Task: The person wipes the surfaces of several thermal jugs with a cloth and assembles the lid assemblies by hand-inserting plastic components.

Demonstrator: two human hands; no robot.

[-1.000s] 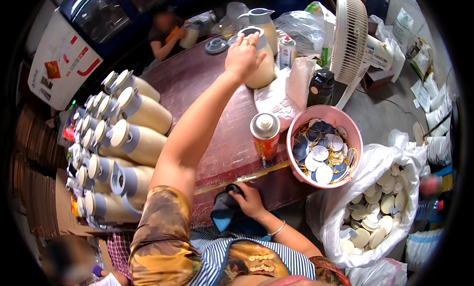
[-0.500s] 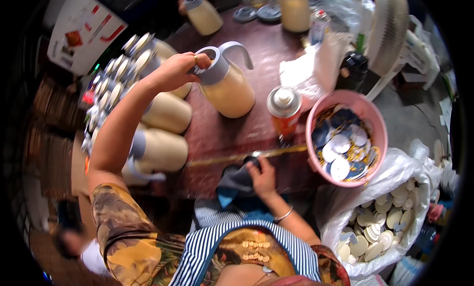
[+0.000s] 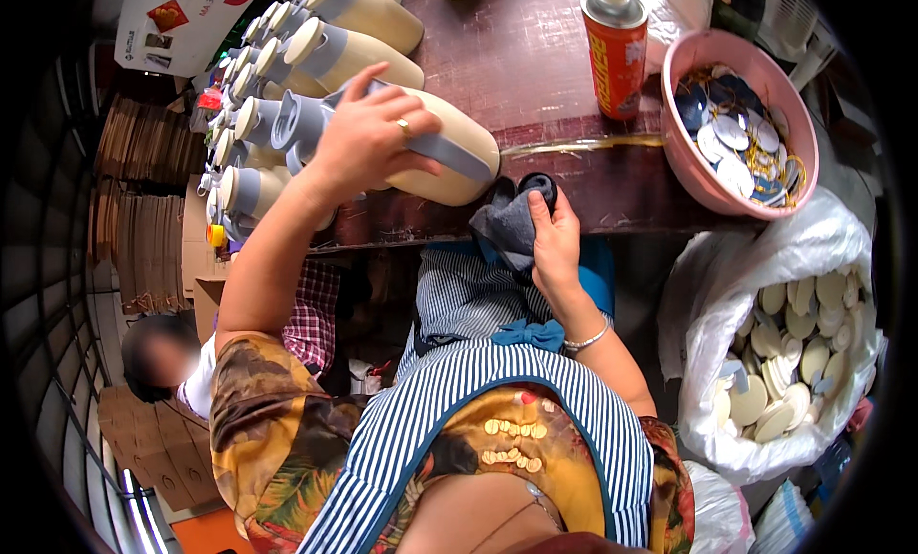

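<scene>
A cream vacuum jug (image 3: 464, 129) with a grey neck and handle lies tilted on its side near the table's front edge. My left hand (image 3: 378, 138) is closed over its grey handle, the fingers hiding part of the neck and handle. Just right of the jug's base, my right hand (image 3: 555, 238) grips a dark grey cloth (image 3: 502, 224). A round black piece shows at the top of the cloth; I cannot make out what it is. Several more cream jugs (image 3: 382, 19) with grey necks and pale discs on their tops lie stacked along the table's left side.
On the dark red table (image 3: 535, 86) stand an orange spray can (image 3: 612, 71) and a pink bucket (image 3: 677, 167) of round tags with gold strings. A white plastic bag (image 3: 698, 372) of cream discs stands at right. At left are stacked cartons (image 3: 143, 238) and another person (image 3: 158, 358).
The jug my left hand holds has gone from upright at mid-table to lying near the front edge, beside the cloth. My right hand still grips the cloth. The view has tilted downward.
</scene>
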